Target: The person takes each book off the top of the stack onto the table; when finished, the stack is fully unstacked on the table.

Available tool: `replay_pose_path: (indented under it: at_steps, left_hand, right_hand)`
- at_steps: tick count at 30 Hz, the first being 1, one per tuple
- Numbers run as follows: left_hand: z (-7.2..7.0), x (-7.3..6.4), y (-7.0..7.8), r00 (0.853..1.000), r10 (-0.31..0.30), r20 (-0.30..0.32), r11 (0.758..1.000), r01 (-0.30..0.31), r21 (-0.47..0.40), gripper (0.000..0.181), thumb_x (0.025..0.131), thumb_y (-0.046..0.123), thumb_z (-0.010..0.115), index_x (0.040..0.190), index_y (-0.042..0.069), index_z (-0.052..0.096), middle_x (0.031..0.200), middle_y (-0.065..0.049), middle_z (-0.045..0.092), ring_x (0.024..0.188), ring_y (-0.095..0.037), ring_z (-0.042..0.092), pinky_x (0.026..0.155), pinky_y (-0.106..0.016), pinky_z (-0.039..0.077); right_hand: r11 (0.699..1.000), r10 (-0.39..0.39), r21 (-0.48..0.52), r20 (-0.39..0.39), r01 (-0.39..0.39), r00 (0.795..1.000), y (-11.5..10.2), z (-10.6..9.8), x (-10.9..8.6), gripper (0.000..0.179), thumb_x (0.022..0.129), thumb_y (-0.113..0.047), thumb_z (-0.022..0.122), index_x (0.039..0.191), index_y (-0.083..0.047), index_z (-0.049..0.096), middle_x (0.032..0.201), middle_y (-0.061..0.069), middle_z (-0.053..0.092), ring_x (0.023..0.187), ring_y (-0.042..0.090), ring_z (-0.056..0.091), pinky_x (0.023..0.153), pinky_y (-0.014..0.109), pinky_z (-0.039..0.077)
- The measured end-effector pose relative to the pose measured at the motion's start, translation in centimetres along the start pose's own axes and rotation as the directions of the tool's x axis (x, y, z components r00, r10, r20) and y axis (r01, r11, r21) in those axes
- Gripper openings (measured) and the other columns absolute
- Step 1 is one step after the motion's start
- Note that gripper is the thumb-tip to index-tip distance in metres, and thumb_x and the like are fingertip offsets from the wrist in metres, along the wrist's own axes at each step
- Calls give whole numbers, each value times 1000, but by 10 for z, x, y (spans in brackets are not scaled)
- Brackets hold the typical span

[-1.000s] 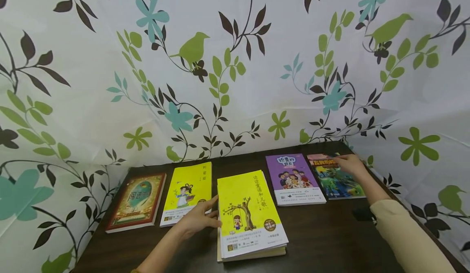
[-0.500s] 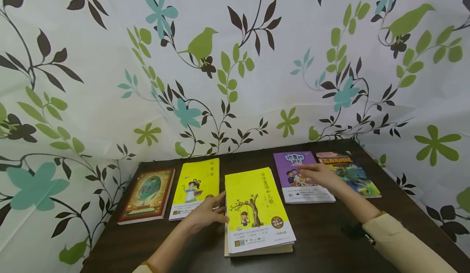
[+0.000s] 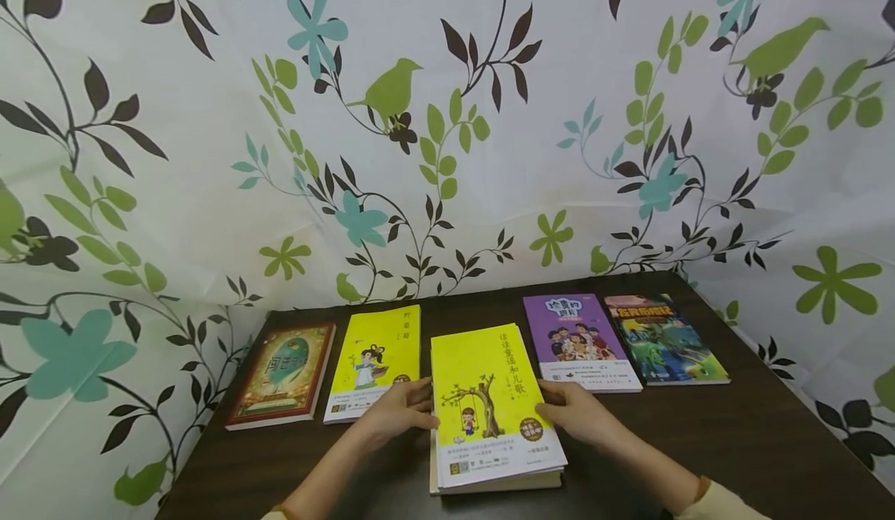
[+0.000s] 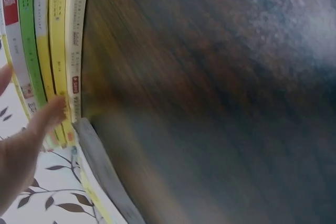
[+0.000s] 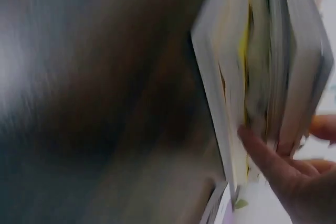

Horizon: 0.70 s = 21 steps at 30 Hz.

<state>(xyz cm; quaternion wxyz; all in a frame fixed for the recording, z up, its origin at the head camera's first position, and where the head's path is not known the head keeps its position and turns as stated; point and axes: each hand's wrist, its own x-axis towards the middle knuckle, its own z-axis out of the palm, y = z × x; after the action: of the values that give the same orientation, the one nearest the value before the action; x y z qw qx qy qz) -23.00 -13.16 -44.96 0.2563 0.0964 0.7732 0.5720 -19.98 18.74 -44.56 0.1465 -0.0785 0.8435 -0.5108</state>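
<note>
On either side of the book stack (image 3: 492, 411), my left hand (image 3: 397, 412) and right hand (image 3: 579, 413) are touching its edges with relaxed, partly spread fingers, merely flanking it.

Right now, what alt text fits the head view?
A person's left grip and right grip touch opposite sides of a stack of books with a yellow cover on top. On the dark table, a red book and a yellow book lie to its left, a purple book and a multicoloured book to its right.
</note>
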Motion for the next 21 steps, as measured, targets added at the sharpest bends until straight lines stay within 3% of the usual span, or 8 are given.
replay_pose_path:
  at_steps: [5,8,12,17,21]
  left_hand:
    - [8,-1,2,997,-35,-75,999,35,-4,63,82,3,74,136,-16,46,125,-26,63,112,-34,66,91,-47,55]
    - [14,-1,5,991,-69,-119,997,63,-54,55,87,7,71,130,-19,50,115,-25,67,98,-30,71,82,-44,59]
    - [23,1,9,977,-30,-211,997,43,61,45,87,14,73,117,-17,61,98,-17,72,81,-23,73,71,-39,61]
    - [31,0,13,949,74,-305,966,8,260,32,84,19,77,100,-9,72,74,-9,72,62,-15,66,53,-29,54]
    - [28,1,11,942,81,-326,954,22,298,33,84,18,77,102,-9,71,75,-8,71,61,-14,60,51,-24,44]
  right_hand:
    - [999,-12,-49,-67,9,998,-3,12,-6,50,94,-8,59,137,15,46,128,28,60,115,31,63,90,43,55]
    - [999,11,-38,-105,-15,994,-4,18,-7,47,94,-5,57,136,14,47,124,25,64,105,23,65,81,34,57]
    - [998,41,-37,-144,-47,989,-7,24,-9,47,94,-3,56,137,13,47,123,22,65,94,16,62,72,26,50]
    - [999,29,-28,-153,-34,988,-11,26,-9,51,93,-2,57,139,15,43,130,28,59,116,25,60,93,41,53]
    - [999,33,-38,-129,-38,991,-9,23,-9,55,94,-8,60,140,15,40,137,29,53,128,36,52,102,52,45]
